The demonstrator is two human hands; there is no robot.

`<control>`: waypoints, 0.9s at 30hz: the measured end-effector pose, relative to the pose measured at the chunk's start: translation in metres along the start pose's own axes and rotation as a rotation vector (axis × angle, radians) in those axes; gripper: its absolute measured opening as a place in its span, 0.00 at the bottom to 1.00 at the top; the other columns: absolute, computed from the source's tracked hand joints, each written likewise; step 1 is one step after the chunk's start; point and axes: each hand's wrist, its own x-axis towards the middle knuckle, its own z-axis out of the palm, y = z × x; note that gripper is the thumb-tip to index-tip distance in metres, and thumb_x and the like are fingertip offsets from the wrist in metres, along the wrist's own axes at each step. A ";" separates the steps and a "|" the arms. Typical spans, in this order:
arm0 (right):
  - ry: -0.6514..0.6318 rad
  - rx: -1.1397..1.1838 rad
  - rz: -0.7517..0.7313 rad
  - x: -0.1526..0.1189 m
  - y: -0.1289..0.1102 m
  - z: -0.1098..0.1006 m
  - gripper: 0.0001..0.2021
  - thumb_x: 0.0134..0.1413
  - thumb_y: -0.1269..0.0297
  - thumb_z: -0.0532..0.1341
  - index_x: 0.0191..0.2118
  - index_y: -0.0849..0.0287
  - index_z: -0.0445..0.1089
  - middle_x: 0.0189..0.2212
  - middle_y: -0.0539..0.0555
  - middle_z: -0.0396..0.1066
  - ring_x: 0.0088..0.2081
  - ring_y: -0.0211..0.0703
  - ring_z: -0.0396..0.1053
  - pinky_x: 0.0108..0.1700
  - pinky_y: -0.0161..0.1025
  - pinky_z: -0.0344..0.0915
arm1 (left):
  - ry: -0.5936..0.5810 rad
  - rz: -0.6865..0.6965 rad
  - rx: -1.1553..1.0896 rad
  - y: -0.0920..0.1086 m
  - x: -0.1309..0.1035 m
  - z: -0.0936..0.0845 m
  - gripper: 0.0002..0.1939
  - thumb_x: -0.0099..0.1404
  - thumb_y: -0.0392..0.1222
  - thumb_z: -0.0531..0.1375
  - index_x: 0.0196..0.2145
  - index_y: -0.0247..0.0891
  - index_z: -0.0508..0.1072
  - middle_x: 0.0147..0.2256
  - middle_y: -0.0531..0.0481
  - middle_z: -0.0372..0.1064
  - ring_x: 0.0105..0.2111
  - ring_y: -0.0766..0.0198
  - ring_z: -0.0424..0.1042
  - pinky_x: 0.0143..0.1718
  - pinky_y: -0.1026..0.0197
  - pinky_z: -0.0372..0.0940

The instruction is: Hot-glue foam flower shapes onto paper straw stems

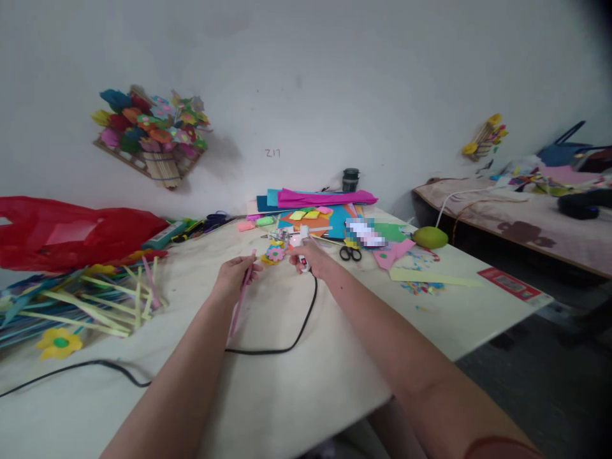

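Observation:
My left hand (233,275) is closed on a pink paper strip (240,305), which slants down toward me over the table. To its right, my right hand (310,255) grips a white glue gun (300,237) with a lit red spot on its body. A black cord (306,319) runs from the gun's handle across the tabletop and under my left forearm. Between my hands, near the gun, lies a blue and pink paper flower (275,252). The gun's nozzle is too small and cluttered to make out.
Loose strips (95,299) and a yellow flower (58,343) lie at left, before a red bag (71,229). Black scissors (350,254), colored sheets (325,199), a green-yellow fruit (430,237) and paper scraps (423,287) are at back and right. A flower arrangement (155,131) hangs on the wall.

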 end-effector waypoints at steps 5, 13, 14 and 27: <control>-0.025 0.020 0.052 -0.007 0.003 0.000 0.15 0.37 0.57 0.67 0.26 0.62 0.65 0.15 0.47 0.65 0.11 0.27 0.49 0.13 0.30 0.54 | -0.009 -0.003 -0.030 -0.005 -0.001 -0.004 0.11 0.47 0.38 0.65 0.26 0.29 0.69 0.19 0.44 0.70 0.12 0.72 0.62 0.12 0.70 0.51; -0.039 0.070 0.071 -0.011 0.009 -0.003 0.17 0.38 0.54 0.66 0.29 0.64 0.67 0.16 0.49 0.67 0.11 0.27 0.50 0.13 0.30 0.55 | 0.026 -0.037 -0.039 -0.014 -0.002 -0.007 0.09 0.49 0.36 0.65 0.26 0.29 0.70 0.19 0.45 0.70 0.11 0.72 0.61 0.11 0.71 0.53; -0.040 0.071 0.077 -0.012 0.009 -0.004 0.17 0.39 0.54 0.66 0.29 0.64 0.67 0.16 0.49 0.67 0.10 0.27 0.50 0.13 0.30 0.55 | 0.025 -0.037 -0.046 -0.014 -0.002 -0.007 0.08 0.49 0.36 0.65 0.26 0.30 0.70 0.19 0.45 0.70 0.11 0.72 0.61 0.11 0.71 0.53; -0.072 -0.016 0.109 -0.019 0.010 -0.013 0.15 0.43 0.55 0.63 0.30 0.63 0.67 0.18 0.53 0.70 0.10 0.27 0.52 0.13 0.30 0.53 | -0.038 0.050 0.003 -0.026 0.000 -0.013 0.13 0.48 0.43 0.66 0.27 0.31 0.70 0.22 0.46 0.71 0.12 0.72 0.62 0.12 0.69 0.52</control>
